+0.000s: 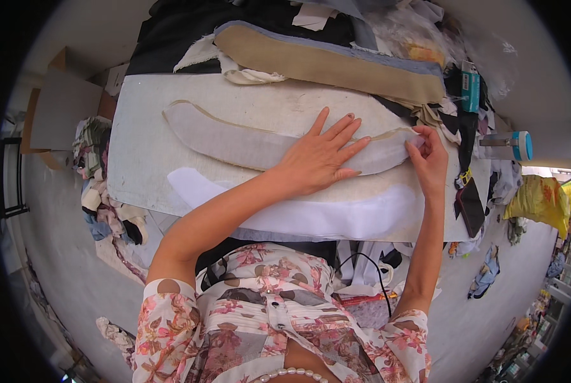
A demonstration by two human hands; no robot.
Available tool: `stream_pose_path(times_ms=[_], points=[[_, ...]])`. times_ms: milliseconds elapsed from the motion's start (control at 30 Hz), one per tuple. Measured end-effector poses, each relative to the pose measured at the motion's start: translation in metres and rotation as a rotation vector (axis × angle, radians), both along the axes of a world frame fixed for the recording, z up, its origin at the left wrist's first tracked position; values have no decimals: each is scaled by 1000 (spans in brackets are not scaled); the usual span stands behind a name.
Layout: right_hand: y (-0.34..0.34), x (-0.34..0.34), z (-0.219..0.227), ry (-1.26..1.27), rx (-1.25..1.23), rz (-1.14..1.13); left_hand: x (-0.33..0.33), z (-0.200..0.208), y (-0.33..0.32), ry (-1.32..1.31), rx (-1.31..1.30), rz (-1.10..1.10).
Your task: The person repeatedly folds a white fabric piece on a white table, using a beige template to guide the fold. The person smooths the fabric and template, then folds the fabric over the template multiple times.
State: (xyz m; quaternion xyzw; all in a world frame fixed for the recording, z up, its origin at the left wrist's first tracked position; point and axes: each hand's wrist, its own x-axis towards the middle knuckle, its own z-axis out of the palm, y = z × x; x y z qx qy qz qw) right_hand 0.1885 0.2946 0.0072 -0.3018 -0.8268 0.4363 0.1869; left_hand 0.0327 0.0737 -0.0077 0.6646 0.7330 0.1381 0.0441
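A curved fabric strip (231, 142), pale grey with a thin tan edge, lies across the white board (138, 143). My left hand (317, 156) rests flat on it right of the middle, fingers spread. At the strip's right end, my right hand (429, 159) pinches the corner between thumb and fingers. Nearer to me lies a second curved piece, a bright white strip (343, 216), partly covered by my left forearm. Beyond the board's middle, a stack of long curved tan pieces (324, 67) with a blue-grey far edge stretches along the far side.
Black cloth (170, 38) and a clear plastic bag (407, 38) lie at the back. A dark phone-like object (471, 209) sits at the board's right edge, below a teal box (470, 90). Fabric scraps (97, 150) heap at the left; a yellow bag (540, 201) stands right.
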Motion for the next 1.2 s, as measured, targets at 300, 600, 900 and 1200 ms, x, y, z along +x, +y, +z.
stream_pose_path(times_ms=[300,600,900,1200], points=[[-22,-7,25,190,297,-156,1,1,-1,6,-3,14],[49,-28,-15,-206,193,-74,0,-2,2,-23,17,-2],[-9,-42,47,147,306,-26,0,6,-3,-233,182,19],[-129,-262,37,254,468,505,-35,27,-77,-383,563,271]])
